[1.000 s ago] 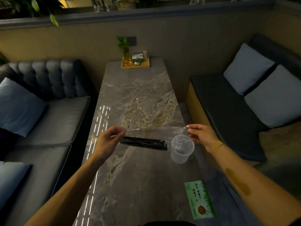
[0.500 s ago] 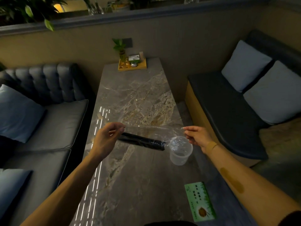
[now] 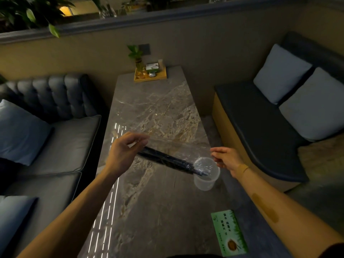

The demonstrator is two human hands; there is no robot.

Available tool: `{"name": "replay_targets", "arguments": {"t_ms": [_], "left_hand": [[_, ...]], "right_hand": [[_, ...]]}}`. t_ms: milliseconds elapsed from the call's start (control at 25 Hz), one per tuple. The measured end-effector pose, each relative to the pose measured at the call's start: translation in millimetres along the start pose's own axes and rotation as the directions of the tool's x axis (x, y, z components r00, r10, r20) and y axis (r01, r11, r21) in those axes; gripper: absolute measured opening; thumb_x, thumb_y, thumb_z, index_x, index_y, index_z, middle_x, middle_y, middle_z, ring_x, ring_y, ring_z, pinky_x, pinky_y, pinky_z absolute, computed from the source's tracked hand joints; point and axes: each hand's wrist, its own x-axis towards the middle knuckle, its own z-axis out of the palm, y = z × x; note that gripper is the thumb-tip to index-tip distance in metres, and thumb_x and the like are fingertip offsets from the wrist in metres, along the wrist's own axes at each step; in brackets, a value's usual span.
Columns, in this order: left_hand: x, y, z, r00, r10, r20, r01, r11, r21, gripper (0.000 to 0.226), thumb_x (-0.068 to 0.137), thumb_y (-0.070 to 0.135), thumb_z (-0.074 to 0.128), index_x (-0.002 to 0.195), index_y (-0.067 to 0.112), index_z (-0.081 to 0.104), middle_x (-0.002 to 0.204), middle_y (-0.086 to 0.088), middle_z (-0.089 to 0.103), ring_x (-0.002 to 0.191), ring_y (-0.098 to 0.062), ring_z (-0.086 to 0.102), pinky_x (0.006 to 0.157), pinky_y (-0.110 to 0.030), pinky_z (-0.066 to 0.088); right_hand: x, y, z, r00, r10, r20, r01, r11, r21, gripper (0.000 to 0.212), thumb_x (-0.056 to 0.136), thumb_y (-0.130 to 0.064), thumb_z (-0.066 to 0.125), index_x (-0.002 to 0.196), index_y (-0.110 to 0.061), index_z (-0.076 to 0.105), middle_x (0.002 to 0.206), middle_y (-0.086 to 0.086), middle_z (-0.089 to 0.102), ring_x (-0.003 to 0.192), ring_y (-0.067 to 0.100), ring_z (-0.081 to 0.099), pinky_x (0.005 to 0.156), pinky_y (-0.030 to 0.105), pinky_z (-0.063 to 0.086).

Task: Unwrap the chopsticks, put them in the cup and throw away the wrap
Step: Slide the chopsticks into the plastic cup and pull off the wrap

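Note:
Black chopsticks (image 3: 167, 159) hang slanted above the marble table (image 3: 149, 211), still inside a clear plastic wrap (image 3: 178, 146). My left hand (image 3: 124, 153) pinches the wrap's left end by the chopsticks' upper ends. My right hand (image 3: 226, 159) pinches the wrap's right end. The chopsticks' lower tips reach over the rim of a clear plastic cup (image 3: 205, 176), which stands upright on the table just left of my right hand. The wrap stretches between both hands.
A green printed card (image 3: 229, 233) lies near the table's front right edge. A yellow tray (image 3: 150, 76) with a small plant and condiments sits at the far end. Sofas with cushions flank the table on both sides.
The chopsticks have slid down to the right inside the wrap, and their tips now sit over the cup's mouth. My left hand has risen slightly; both hands still hold the wrap.

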Motion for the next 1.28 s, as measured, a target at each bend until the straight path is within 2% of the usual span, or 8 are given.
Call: {"name": "replay_targets", "arguments": {"t_ms": [200,360,520,840,920,1000,1080,1280], "left_hand": [[5,9,5,1.000,-0.027,-0.001,0.027,0.999,-0.032,0.020,0.083,0.014,0.074,0.091,0.033,0.075,0.095,-0.004,0.073,0.091,-0.020,0.066,0.084,-0.035,0.051],[12,23,9,1.000,-0.012,0.015,0.012,0.999,-0.029,0.019,0.083,0.013,0.074,0.092,0.030,0.075,0.097,-0.001,0.073,0.094,-0.017,0.067,0.087,-0.034,0.052],[23,39,18,1.000,0.015,0.026,-0.015,1.000,-0.016,0.021,0.083,0.013,0.074,0.091,0.032,0.074,0.095,0.004,0.073,0.092,-0.011,0.067,0.085,-0.024,0.049],[44,72,40,0.989,0.089,0.115,-0.099,0.992,0.078,0.015,0.084,0.013,0.074,0.099,0.016,0.076,0.086,0.012,0.066,0.075,0.006,0.058,0.072,-0.006,0.041],[49,79,45,0.983,0.112,0.147,-0.128,0.986,0.106,0.014,0.084,0.016,0.074,0.098,0.018,0.076,0.086,0.007,0.066,0.075,0.002,0.057,0.071,-0.008,0.041],[53,85,50,0.977,0.118,0.175,-0.138,0.984,0.112,0.014,0.084,0.019,0.074,0.098,0.023,0.076,0.091,0.000,0.069,0.078,-0.008,0.059,0.072,-0.012,0.043],[56,89,56,0.973,0.126,0.191,-0.147,0.984,0.100,0.014,0.085,0.020,0.073,0.098,0.025,0.075,0.092,0.001,0.069,0.081,-0.015,0.062,0.072,-0.011,0.044],[62,96,65,0.964,0.160,0.214,-0.189,0.975,0.120,0.014,0.086,0.022,0.073,0.100,0.025,0.075,0.095,-0.001,0.070,0.086,-0.015,0.065,0.077,-0.025,0.051]], "right_hand": [[0,1,-3,1.000,0.010,0.008,-0.011,1.000,0.024,0.020,0.092,-0.002,0.057,0.105,-0.009,0.069,0.084,0.006,0.067,0.070,0.015,0.055,0.065,0.029,0.049],[-1,-1,-4,1.000,0.018,0.011,-0.018,0.999,0.048,0.022,0.092,-0.001,0.056,0.109,-0.006,0.067,0.082,0.006,0.066,0.069,0.014,0.054,0.068,0.030,0.049],[-4,0,-8,0.999,0.032,0.006,-0.033,0.996,0.087,0.024,0.092,0.000,0.055,0.113,-0.002,0.065,0.080,0.006,0.065,0.066,0.014,0.052,0.065,0.029,0.047],[-4,8,-19,0.994,0.114,0.003,-0.113,0.985,0.134,0.028,0.091,-0.001,0.057,0.118,-0.001,0.063,0.080,0.011,0.061,0.063,0.015,0.051,0.062,0.028,0.043],[-3,11,-22,0.990,0.138,0.014,-0.138,0.979,0.152,0.028,0.091,-0.001,0.056,0.118,-0.002,0.063,0.081,0.009,0.062,0.065,0.016,0.052,0.063,0.028,0.044],[-3,14,-25,0.988,0.152,0.016,-0.153,0.975,0.160,0.028,0.091,-0.001,0.055,0.118,-0.003,0.063,0.082,0.008,0.063,0.066,0.015,0.053,0.063,0.029,0.045],[-2,17,-28,0.987,0.160,0.008,-0.160,0.973,0.164,0.028,0.091,-0.001,0.055,0.118,-0.004,0.063,0.082,0.008,0.063,0.066,0.015,0.053,0.063,0.029,0.045],[-2,22,-34,0.985,0.170,0.001,-0.168,0.969,0.180,0.027,0.091,-0.001,0.055,0.118,-0.004,0.063,0.080,0.006,0.063,0.065,0.014,0.053,0.061,0.027,0.045]]}}
